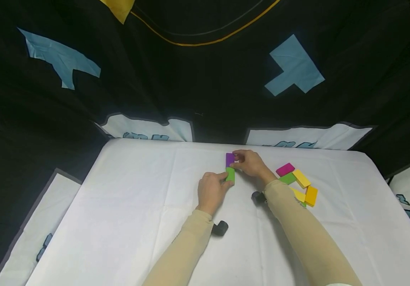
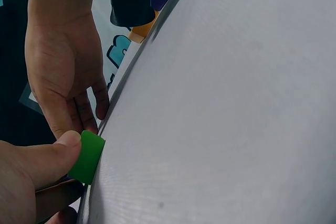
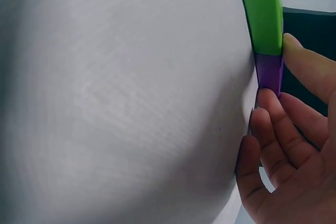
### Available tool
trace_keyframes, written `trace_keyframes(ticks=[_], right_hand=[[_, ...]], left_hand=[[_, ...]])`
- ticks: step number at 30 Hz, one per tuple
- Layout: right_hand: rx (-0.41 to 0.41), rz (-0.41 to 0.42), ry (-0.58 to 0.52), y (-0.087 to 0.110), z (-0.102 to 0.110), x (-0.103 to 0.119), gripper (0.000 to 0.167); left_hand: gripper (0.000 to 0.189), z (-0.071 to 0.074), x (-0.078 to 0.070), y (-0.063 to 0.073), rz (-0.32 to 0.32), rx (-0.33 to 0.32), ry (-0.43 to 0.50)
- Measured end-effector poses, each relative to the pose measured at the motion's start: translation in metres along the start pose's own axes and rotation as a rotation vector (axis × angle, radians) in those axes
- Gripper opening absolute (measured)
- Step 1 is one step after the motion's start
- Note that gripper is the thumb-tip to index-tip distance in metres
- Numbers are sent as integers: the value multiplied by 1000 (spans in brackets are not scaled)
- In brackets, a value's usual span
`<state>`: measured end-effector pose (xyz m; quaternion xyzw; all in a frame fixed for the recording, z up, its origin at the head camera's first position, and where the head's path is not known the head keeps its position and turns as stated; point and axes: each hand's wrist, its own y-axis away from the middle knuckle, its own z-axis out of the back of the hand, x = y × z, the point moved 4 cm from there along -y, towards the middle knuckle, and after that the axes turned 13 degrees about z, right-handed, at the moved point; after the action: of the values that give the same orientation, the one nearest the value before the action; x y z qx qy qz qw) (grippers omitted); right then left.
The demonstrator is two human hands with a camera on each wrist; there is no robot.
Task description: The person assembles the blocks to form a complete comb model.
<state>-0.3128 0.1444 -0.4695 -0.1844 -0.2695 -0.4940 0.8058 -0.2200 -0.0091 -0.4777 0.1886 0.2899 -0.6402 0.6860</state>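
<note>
Two blocks lie end to end on the white cloth near the far edge in the head view: a purple block (image 1: 230,159) beyond a green block (image 1: 230,174). My left hand (image 1: 210,192) pinches the green block; in the left wrist view its thumb (image 2: 67,141) presses on the block's near end. My right hand (image 1: 250,163) holds the purple block between thumb and fingers. From the right wrist view, the purple block (image 3: 269,71) meets the end of the green block (image 3: 262,17), with the right fingertips at its far end.
Right of my right forearm lies a loose cluster of blocks: a magenta block (image 1: 285,169), a green block (image 1: 287,178), yellow ones (image 1: 301,178) and an orange-yellow block (image 1: 311,196). The forearm partly covers the cluster. A dark patterned cloth (image 1: 205,87) hangs behind the table.
</note>
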Motion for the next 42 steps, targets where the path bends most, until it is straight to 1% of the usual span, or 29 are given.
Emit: trace_keyframes(ticks=[6,10,13,15,19,22,26,29,35,39,42], right_hand=[[-7,8,-6,0,1,-1,57],[-26,12,-22,1,1,-2,59],[-47,17,-52,5,3,-2,59],[-64,23,-74,10,6,-1,58],[-109,38,-112,25,16,3,56],[-154,38,-136,40,25,7,56],[-214,40,-169,58,37,10,56],[-243,23,-175,70,44,10,55],[-256,-52,-155,98,53,6,53],[-261,-75,-141,117,55,2,54],[-261,-79,-127,129,53,1,53]], left_hand=[[38,-1,-1,0,10,4,-4],[39,0,-1,-1,26,25,17],[41,1,1,-3,52,49,58],[42,3,2,-5,68,61,102],[43,6,5,-11,96,112,186],[43,7,3,-14,90,150,220],[38,11,0,-19,71,157,243],[35,12,-2,-25,46,171,252],[36,10,0,-40,-45,220,231],[38,9,5,-51,-65,235,210],[39,10,9,-58,-56,246,196]])
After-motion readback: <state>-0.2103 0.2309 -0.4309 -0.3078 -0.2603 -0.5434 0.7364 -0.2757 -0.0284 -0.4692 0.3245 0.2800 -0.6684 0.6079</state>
